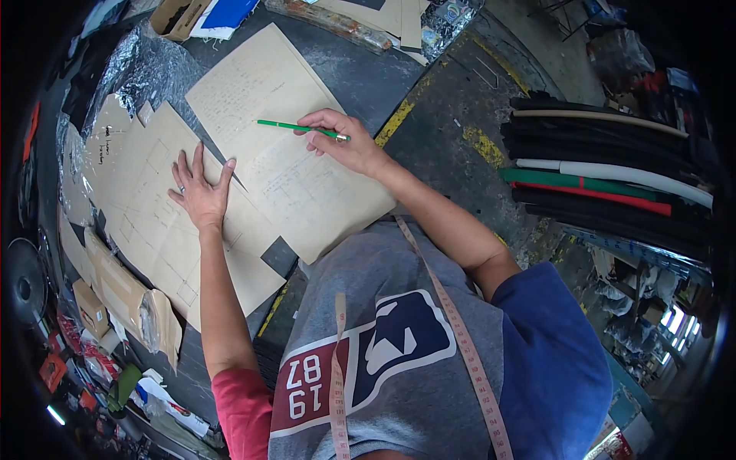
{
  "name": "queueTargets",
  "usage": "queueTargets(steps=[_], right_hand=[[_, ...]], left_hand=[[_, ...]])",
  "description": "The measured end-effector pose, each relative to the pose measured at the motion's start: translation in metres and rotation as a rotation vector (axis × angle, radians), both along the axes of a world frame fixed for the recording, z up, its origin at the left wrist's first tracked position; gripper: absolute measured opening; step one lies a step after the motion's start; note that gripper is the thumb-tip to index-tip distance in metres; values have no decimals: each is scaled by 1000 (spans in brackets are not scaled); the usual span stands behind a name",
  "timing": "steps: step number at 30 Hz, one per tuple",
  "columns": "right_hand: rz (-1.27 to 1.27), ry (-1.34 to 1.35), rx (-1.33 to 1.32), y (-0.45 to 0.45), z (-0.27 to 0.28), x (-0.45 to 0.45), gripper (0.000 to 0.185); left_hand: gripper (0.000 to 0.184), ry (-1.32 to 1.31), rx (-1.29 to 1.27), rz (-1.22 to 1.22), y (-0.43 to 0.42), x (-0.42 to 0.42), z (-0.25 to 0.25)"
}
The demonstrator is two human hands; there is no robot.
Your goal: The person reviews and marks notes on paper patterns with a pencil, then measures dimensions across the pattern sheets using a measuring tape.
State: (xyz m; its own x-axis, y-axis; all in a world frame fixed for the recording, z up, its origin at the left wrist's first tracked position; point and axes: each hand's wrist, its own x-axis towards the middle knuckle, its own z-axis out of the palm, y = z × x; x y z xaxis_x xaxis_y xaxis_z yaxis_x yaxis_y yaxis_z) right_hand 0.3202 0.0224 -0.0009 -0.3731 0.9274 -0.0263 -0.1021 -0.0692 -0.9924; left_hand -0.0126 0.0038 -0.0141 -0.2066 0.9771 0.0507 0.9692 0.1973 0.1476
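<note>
Tabletop: pencil between right fingers.

One left hand, one right hand: two in all. One green pencil. One ring. Paper sheets: several, overlapping, exact number unclear. Measuring tape: two hanging lengths visible. Two sleeves: one red sleeve, one blue sleeve. One green roll. Black rolls: several, too crowded to count.

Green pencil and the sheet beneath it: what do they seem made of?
Pencil: probably painted wood, being slim, smooth and evenly green; plastic is possible. Sheet: paper or thin card, matte and tan, written on and crisp-edged.
</note>
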Motion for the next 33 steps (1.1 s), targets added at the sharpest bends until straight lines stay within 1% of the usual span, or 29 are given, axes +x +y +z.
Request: queueTargets(steps=[14, 16, 18, 19, 20, 21, 22, 25, 28, 29, 33], right_hand=[[8, 6, -20, 0, -1, 2, 27], [-26, 7, -29, -1, -5, 3, 27], [-93, -40, -65, -5, 5, 1, 29], [-73, -172, -10, -3, 7, 2, 30], [-101, -108, -124, -3, 6, -1, 30], [-103, -81, -154, -2, 9, -4, 30], [-94, -113, -122, 0, 9, -3, 33], [-41, -7, -113, 6, -8, -1, 34], [-47, -11, -105, 8, -8, 6, 31], [-30, -9, -100, 9, -8, 8, 31], [-35, -22, -128, 9, -10, 8, 34]], left_hand=[[89, 24, 12, -1, 0, -1, -4], [89, -12, 72, -34, -1, -3, -9], [87, -25, 54, -64, -1, -1, -4], [87, -31, 100, -48, -5, 2, -2], [92, -53, 88, -30, -3, 3, -3], [96, -37, 62, -4, -3, 3, 3], [98, 3, 50, 11, -2, 3, 2], [100, 11, 62, 53, -3, 2, 3], [102, -88, 13, 40, -4, 8, 10], [102, -85, 18, 56, -3, 10, 13], [103, -152, 2, 57, -7, 7, 18]])
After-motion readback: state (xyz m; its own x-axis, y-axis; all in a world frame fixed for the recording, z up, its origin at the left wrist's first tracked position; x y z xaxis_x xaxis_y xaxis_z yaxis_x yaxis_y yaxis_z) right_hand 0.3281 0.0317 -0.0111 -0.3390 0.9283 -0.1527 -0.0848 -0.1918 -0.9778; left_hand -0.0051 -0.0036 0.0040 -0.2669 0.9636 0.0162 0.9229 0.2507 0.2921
